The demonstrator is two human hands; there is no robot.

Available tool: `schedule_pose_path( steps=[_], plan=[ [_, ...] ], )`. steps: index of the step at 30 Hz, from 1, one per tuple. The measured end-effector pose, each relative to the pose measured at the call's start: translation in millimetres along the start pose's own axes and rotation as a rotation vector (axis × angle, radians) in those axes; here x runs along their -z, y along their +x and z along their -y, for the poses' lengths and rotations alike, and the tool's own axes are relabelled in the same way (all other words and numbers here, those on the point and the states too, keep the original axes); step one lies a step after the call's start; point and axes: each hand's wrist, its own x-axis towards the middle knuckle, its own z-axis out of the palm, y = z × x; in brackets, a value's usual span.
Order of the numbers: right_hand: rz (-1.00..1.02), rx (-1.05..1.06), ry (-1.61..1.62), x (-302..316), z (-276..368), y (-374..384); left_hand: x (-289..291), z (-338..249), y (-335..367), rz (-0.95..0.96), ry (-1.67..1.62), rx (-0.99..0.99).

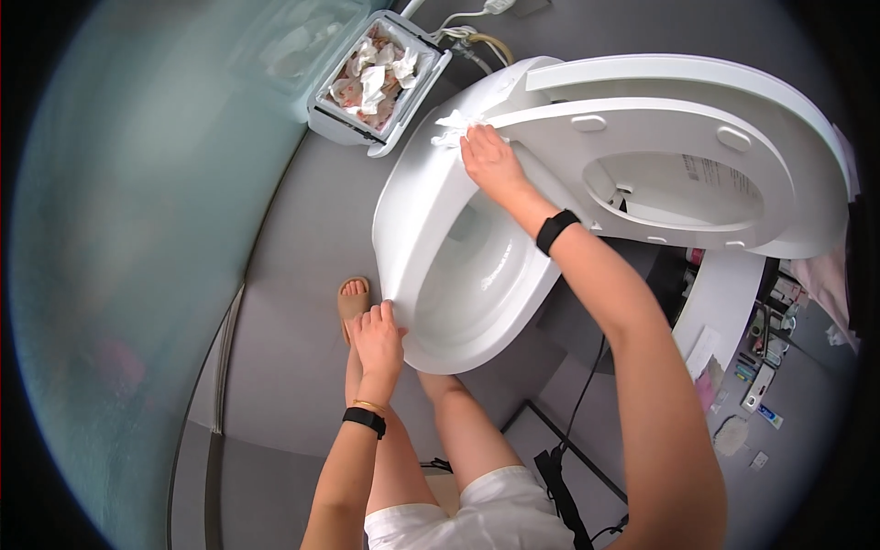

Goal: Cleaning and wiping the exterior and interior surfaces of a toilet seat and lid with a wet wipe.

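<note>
A white toilet bowl [403,247] stands before me, its seat [632,119] and lid [761,69] raised. My right hand [493,160] is closed on a crumpled white tissue [451,131] and presses it to the back of the rim, beside the seat hinge. At the front left, my left hand [378,339] grips the bowl's outer edge with its fingers together. The thumb is partly hidden by the rim. Water shows inside the bowl.
An open bin [321,115] full of used tissues stands beside the toilet's back left. Frosted glass [137,238] runs along the left. Hoses and a cable [467,37] lie behind the toilet. At right are a white counter [720,293], toiletries [756,390] and a dark frame [577,449].
</note>
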Motion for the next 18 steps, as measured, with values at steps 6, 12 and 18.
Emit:
schedule_pose_path(
  steps=[6, 12, 18],
  plan=[
    [0.037, 0.485, -0.345, 19, -62, -32, -5, -3, -6, -0.024, 0.039, 0.013],
    [-0.188, 0.236, -0.221, 80, -127, -84, -5, -4, -7, 0.035, 0.119, 0.040],
    [-0.335, -0.040, -0.175, 115, -146, -107, -11, -12, -6, -0.070, 0.152, 0.025]
  ],
)
